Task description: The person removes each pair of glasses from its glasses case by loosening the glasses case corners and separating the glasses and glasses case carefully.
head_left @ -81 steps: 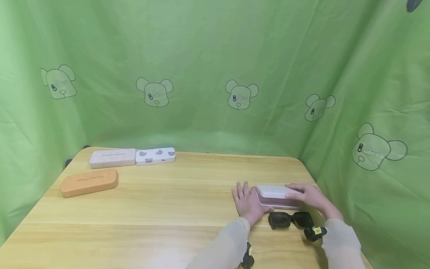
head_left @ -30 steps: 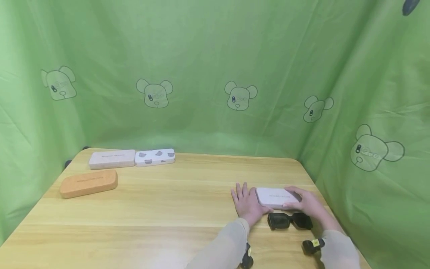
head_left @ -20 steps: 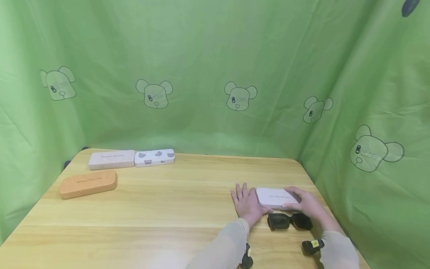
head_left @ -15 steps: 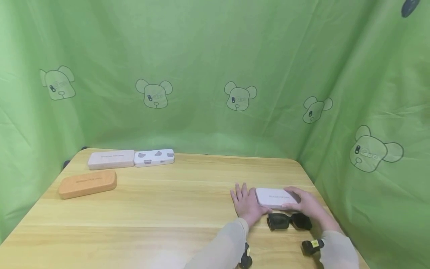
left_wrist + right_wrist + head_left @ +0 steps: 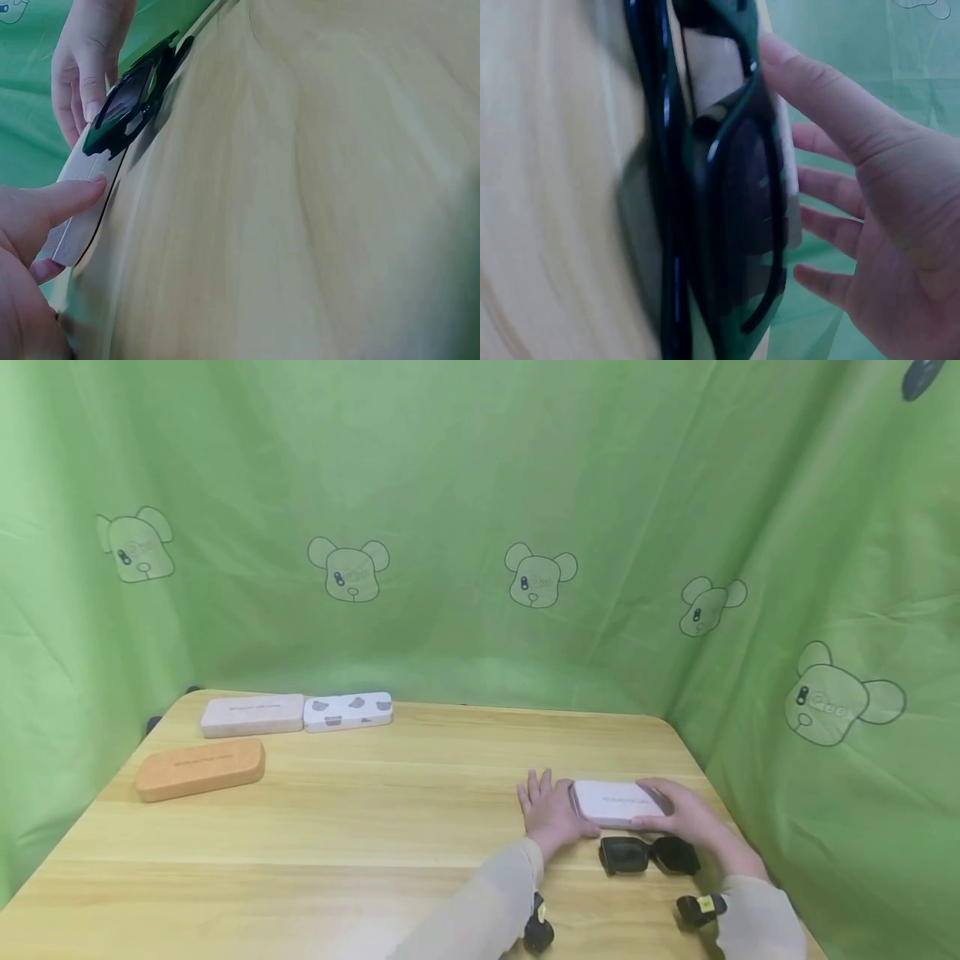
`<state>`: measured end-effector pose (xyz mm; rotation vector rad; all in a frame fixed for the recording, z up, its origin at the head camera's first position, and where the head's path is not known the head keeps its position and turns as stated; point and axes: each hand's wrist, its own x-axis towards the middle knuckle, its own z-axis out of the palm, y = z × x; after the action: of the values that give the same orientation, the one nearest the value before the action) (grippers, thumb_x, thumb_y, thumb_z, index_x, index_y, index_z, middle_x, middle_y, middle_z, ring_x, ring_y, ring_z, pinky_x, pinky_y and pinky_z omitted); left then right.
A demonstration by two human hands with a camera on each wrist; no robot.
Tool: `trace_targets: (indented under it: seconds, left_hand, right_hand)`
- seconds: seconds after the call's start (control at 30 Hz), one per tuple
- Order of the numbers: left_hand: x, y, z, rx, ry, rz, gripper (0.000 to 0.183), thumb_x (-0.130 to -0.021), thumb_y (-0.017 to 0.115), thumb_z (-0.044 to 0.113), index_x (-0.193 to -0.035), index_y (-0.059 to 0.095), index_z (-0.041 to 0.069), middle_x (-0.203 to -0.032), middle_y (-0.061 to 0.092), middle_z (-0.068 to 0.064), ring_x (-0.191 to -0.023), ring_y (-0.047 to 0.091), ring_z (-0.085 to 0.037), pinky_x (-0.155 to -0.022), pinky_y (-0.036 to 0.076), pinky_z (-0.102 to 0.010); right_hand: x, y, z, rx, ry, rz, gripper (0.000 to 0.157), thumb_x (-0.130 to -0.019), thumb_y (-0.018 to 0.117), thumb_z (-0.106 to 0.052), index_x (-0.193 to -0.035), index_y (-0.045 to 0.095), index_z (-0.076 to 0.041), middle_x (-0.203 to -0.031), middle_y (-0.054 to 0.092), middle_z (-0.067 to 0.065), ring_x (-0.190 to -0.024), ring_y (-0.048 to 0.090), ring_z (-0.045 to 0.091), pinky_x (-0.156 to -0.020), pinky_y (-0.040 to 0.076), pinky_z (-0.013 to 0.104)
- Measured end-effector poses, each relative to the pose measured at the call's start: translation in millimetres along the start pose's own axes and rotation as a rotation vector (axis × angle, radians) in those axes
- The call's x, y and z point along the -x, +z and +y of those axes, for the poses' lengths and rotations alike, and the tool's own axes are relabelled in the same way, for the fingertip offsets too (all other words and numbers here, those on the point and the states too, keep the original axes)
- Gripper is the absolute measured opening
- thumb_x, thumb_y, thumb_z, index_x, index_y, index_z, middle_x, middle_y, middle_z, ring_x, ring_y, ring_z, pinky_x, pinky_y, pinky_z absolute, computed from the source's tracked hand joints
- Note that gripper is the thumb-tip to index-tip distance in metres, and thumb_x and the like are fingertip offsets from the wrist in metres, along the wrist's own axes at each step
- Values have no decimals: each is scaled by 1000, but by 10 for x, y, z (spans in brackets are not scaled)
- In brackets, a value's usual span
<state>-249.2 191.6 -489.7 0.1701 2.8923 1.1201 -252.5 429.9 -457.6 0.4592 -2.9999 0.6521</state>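
A pale pinkish-white glasses case [image 5: 611, 802] lies closed near the table's right edge, dark lettering on its lid. My left hand [image 5: 557, 818] holds its left end, thumb along the near side; the other fingers spread out on the table. In the left wrist view, the left thumb [image 5: 75, 196] presses the case's near face and a fingertip shows at its end. My right hand [image 5: 686, 814] grips the right end, thumb in front and fingers behind. Black sunglasses [image 5: 625, 855] lie just in front of the case, untouched; they hide part of it in both wrist views.
At the back left stand a pale pink case [image 5: 251, 716] and a white case with grey patches [image 5: 348, 712], end to end. An orange case [image 5: 200, 770] lies before them. Green curtain [image 5: 450, 635] surrounds the wooden table [image 5: 337, 843] at back and sides.
The case's lid, raised 2.7 seconds ago, has come down and is closed. Most recently my left hand has shifted slightly, its thumb drawn back along the case's near side. The sunglasses stay in place.
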Motion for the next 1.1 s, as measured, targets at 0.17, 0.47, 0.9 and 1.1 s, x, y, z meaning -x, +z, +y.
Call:
trace_targets:
  seconds: [0.17, 0.47, 0.9, 1.1]
  left_hand:
    - [38, -92, -55, -1, 37, -35, 85, -59, 89, 44, -133, 56, 21, -156, 38, -8, -150, 21, -33, -124, 13, -53]
    - [41, -322, -172, -45, 101, -124, 74, -66, 85, 44, -131, 59, 21, -151, 46, -6, -146, 32, -32, -122, 19, -53]
    - [14, -694, -493, 156, 146, -223, 53, -80, 79, 32, -128, 62, 18, -131, 65, -5, -112, 64, -21, -100, 50, -38]
    - [-17, -876, -683, 220, 194, -257, 51, -85, 74, 30, -130, 60, 12, -133, 63, -10, -120, 60, -27, -103, 50, -42]
  right_hand:
    - [-9, -11, -67, 39, -48, 35, 66, -80, 78, -36, -128, 57, 4, -128, 58, 31, -119, 52, 52, -101, 37, 68]
    - [-60, -32, -233, 49, -43, 107, 56, -90, 68, -34, -131, 55, 3, -131, 56, 31, -121, 50, 52, -103, 36, 68]
    - [-113, -52, -543, 65, 23, 148, 49, -95, 61, -30, -131, 56, 2, -133, 57, 28, -124, 50, 49, -105, 37, 64]
    - [-167, -29, -675, 72, 40, 157, 48, -97, 59, -33, -131, 57, 0, -133, 58, 26, -124, 51, 48, -106, 38, 63]
